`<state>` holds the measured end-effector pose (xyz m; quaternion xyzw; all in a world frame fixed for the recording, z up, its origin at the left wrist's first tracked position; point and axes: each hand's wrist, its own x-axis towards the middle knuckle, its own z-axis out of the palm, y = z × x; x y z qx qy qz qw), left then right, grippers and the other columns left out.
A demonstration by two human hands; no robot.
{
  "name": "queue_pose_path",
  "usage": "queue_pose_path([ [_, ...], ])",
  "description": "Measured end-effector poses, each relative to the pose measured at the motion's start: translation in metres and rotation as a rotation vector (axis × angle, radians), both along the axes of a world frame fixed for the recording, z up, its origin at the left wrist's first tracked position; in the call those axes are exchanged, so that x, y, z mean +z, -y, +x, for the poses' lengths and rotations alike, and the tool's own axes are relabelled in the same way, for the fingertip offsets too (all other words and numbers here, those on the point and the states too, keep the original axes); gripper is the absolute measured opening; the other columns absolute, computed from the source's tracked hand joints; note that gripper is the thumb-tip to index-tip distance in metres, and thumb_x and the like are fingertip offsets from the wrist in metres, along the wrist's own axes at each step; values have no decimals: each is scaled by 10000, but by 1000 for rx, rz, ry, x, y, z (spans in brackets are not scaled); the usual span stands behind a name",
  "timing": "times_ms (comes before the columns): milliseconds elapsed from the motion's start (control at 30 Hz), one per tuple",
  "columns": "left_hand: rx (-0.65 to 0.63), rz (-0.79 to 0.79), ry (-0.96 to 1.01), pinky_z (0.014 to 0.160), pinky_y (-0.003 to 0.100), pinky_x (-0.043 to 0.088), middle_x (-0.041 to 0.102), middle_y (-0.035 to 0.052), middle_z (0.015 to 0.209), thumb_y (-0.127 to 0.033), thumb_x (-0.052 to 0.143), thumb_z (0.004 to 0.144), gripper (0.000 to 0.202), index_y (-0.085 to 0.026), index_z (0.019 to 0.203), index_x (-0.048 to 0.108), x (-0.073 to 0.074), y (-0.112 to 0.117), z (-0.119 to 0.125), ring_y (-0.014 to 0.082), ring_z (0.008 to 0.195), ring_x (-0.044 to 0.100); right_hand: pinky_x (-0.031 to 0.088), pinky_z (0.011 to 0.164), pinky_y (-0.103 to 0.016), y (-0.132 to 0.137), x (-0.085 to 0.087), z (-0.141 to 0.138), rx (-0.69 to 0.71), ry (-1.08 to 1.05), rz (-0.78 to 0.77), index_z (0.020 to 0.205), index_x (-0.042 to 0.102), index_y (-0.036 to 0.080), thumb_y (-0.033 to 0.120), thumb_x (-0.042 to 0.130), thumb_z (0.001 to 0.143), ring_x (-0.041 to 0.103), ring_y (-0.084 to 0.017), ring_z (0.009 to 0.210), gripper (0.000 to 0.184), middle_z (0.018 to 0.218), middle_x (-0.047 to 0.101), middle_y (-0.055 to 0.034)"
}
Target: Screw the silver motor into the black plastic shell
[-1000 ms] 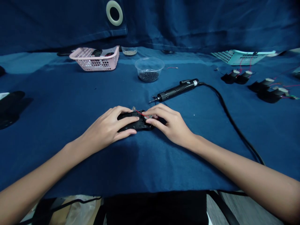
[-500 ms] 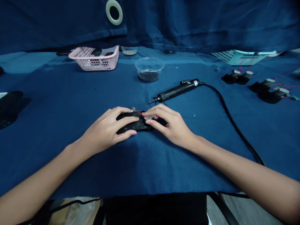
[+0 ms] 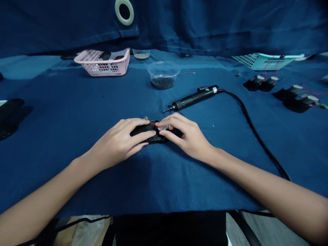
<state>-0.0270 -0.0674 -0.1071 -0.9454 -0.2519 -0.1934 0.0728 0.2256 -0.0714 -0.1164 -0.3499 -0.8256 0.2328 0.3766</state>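
A black plastic housing (image 3: 159, 138) lies on the blue cloth, mostly covered by my hands. My left hand (image 3: 120, 138) rests over its left part, with the fingers curled on top. My right hand (image 3: 186, 138) grips its right end, fingertips close to a thin red wire (image 3: 156, 125). A small metal part (image 3: 146, 118) shows at the housing's far edge. Whatever my right fingertips pinch is partly hidden. An electric screwdriver (image 3: 194, 98) lies just beyond my right hand, not touched.
The screwdriver's black cable (image 3: 253, 131) curves to the lower right. Farther back stand a pink plastic basket (image 3: 102, 67), a clear bowl of small black parts (image 3: 163, 70) and a teal basket (image 3: 263, 61). Several black wired components (image 3: 294, 100) lie at the right.
My left hand has slid slightly right over the housing, covering more of it. The housing has turned slightly. My right hand stays nearly still.
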Motion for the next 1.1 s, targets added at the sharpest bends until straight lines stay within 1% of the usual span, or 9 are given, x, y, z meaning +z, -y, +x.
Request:
queue_pose_path([
  [167, -11, -7, -4, 988, 442, 501, 577, 152, 1350, -199, 559, 971, 353, -222, 1321, 603, 2, 1, -2, 283, 1278, 549, 529, 887, -341, -1, 1, 0, 9, 1, 6, 1107, 672, 216, 272, 580, 965, 631, -169, 984, 178, 1091, 680, -49],
  [267, -26, -10, -15, 990, 441, 495, 587, 149, 1356, -191, 557, 972, 353, -219, 1321, 603, 4, 0, -3, 286, 1304, 533, 515, 909, -315, -1, 2, 1, 16, 6, 5, 1115, 673, 193, 262, 581, 965, 624, -155, 992, 189, 1090, 679, -52],
  [367, -53, -28, -22, 1006, 443, 484, 605, 128, 1351, -173, 550, 975, 351, -201, 1321, 595, 6, 0, -3, 286, 1337, 504, 506, 915, -296, -1, 2, 1, 19, 6, 4, 1119, 674, 171, 252, 583, 964, 617, -144, 985, 197, 1091, 676, -57],
  [567, -67, -44, -60, 1029, 445, 469, 602, 100, 1372, -156, 516, 985, 368, -212, 1345, 570, 10, -2, -4, 272, 1355, 481, 515, 897, -333, -2, 0, 0, 16, 12, 0, 1117, 666, 215, 271, 570, 971, 620, -166, 976, 183, 1091, 677, -49],
  [700, -75, -49, -93, 1022, 467, 475, 605, 92, 1376, -116, 477, 980, 406, -221, 1364, 554, 12, -3, -5, 285, 1355, 472, 518, 893, -320, -2, 0, 0, 16, 0, -10, 1118, 669, 211, 273, 577, 968, 628, -156, 973, 186, 1083, 679, -45],
  [800, -99, -40, -114, 1023, 470, 478, 617, 83, 1365, -102, 459, 980, 414, -209, 1371, 542, 15, -5, -5, 281, 1345, 479, 516, 914, -318, -2, -1, 0, 23, -9, 3, 1114, 666, 205, 269, 575, 969, 635, -155, 1003, 183, 1090, 683, -45],
  [933, -126, -37, -135, 1027, 465, 475, 613, 76, 1374, -94, 448, 981, 427, -203, 1387, 523, 18, -6, -6, 277, 1352, 474, 511, 950, -360, -3, -1, 0, 23, 3, 20, 1110, 659, 216, 277, 565, 974, 635, -178, 1045, 177, 1105, 692, -52],
  [1100, -144, 0, -171, 978, 443, 490, 610, 77, 1379, -69, 431, 970, 442, -193, 1385, 519, 23, -7, -6, 287, 1338, 487, 499, 1006, -369, -3, 0, 0, 52, 5, 15, 1138, 643, 212, 277, 549, 982, 621, -176, 1117, 193, 1158, 681, -61],
])
